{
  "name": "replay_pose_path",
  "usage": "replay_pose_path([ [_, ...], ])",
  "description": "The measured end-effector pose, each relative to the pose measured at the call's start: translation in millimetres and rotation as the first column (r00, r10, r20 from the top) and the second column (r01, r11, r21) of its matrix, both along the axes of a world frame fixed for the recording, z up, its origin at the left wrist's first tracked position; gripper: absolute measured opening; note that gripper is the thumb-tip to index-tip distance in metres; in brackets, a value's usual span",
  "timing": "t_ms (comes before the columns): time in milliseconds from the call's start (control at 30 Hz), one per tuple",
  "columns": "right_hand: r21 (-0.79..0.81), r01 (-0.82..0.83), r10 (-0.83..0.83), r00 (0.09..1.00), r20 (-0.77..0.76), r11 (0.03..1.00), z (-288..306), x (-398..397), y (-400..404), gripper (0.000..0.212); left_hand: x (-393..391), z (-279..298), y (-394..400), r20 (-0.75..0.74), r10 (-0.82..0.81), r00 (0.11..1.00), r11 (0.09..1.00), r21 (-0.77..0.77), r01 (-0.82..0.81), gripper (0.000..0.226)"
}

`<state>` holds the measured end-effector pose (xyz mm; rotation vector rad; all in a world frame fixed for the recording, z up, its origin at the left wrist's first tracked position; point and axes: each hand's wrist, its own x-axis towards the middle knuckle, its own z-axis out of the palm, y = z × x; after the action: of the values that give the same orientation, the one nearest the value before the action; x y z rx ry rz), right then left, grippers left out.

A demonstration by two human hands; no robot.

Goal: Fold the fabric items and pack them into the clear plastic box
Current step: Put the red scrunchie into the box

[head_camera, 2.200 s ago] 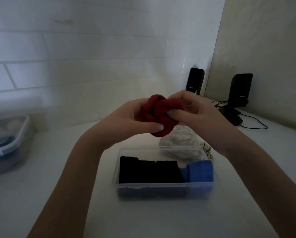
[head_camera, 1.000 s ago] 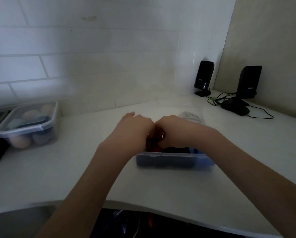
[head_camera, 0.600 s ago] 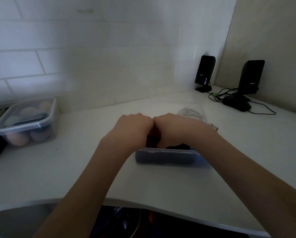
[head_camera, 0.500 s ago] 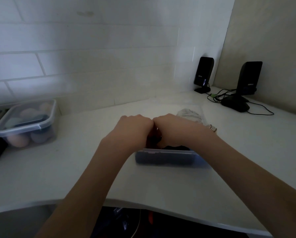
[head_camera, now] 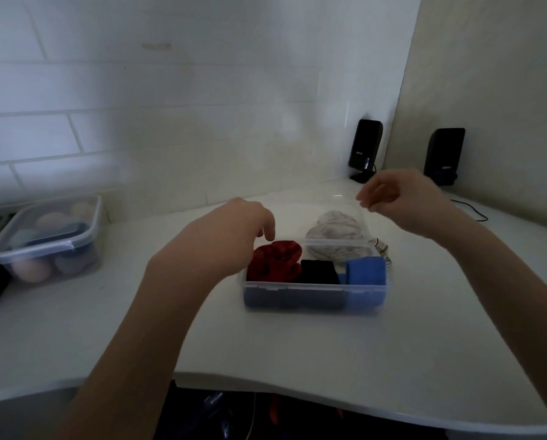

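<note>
The clear plastic box (head_camera: pixel 313 289) stands on the white counter. Inside it lie a rolled red fabric (head_camera: pixel 276 260) at the left, a folded black fabric (head_camera: pixel 318 271) in the middle and a blue fabric (head_camera: pixel 365 269) at the right. A crumpled white-grey fabric (head_camera: pixel 337 238) lies behind the box. My left hand (head_camera: pixel 234 227) hovers over the box's left end with loosely bent fingers, holding nothing. My right hand (head_camera: pixel 399 198) is raised above the white-grey fabric, fingers loosely curled and empty.
A lidded clear container (head_camera: pixel 48 239) with rounded items sits at the left by the tiled wall. Two black speakers (head_camera: pixel 364 149) (head_camera: pixel 443 155) with cables stand in the back right corner. The counter's curved front edge (head_camera: pixel 297 381) is near me.
Both hands pressed the red fabric into the box, then let go. The left hand lifted slightly; the right hand rose up and to the right.
</note>
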<state>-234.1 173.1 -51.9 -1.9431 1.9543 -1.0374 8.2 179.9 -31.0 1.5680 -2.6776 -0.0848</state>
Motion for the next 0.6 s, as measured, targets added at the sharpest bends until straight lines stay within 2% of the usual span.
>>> replay_pose_path([
  [100,0.133,0.105,-0.093,0.991,-0.094,0.985,-28,-25,-9,0.028,-5,-7,3,-0.09,-0.035,0.995,0.999,-0.029,0.032,0.04],
  [167,0.25,0.102,-0.066,0.987,-0.15,0.963,-49,-29,-9,0.041,-10,-12,3,-0.138,-0.05,0.989,0.998,-0.032,0.046,0.034],
  [233,0.314,0.063,-0.022,0.991,-0.134,0.947,-64,-29,-7,0.053,-13,-16,3,-0.175,-0.054,0.983,0.998,-0.038,0.048,0.028],
  [300,0.247,0.056,-0.041,0.997,-0.067,0.967,-70,-28,-3,0.053,-13,-21,4,-0.2,-0.072,0.977,0.996,-0.064,0.061,0.021],
  [433,-0.069,0.063,-0.054,0.992,0.117,0.996,-64,-26,10,0.019,-18,-35,11,-0.376,-0.167,0.911,0.983,-0.134,0.124,0.013],
  [500,-0.185,0.062,-0.018,0.973,0.23,0.981,-58,-23,18,0.013,-29,-41,14,-0.463,-0.22,0.859,0.976,-0.102,0.195,0.009],
  [600,-0.262,-0.004,0.099,0.93,0.353,0.965,-53,-17,30,0.013,-51,-48,14,-0.512,-0.247,0.823,0.959,-0.006,0.284,0.02],
])
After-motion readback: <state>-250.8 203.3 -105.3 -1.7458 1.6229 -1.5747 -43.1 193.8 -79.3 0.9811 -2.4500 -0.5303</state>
